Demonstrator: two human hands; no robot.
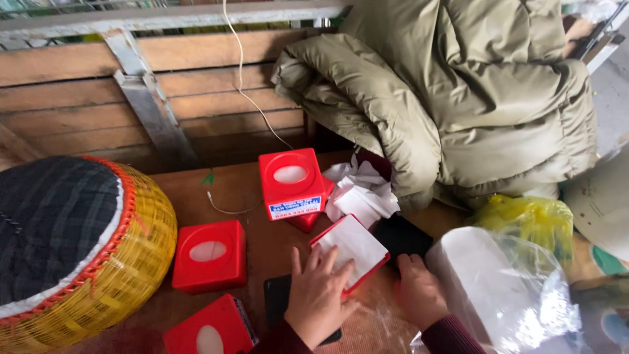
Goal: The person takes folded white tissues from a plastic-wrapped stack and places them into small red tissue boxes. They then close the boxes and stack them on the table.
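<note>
An open red plastic tissue box [350,249] filled with white paper is pressed flat-fingered by the left hand [318,295]; at three o'clock, the right hand [419,292] is rested half-curled, empty.

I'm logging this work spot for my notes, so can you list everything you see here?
Square red plastic tissue boxes with oval openings: three closed, table left and centre.
Open red box filled with white tissue: one, under the left hand.
Loose white tissue pile: one, centre.
Round yellow woven stool with dark checked cushion: one, left.
Olive padded jacket: one, top right.
Clear plastic bag of white tissue: one, right.
Yellow plastic bag: one, right.
Left hand: on open box.
Right hand: beside clear bag.
</note>
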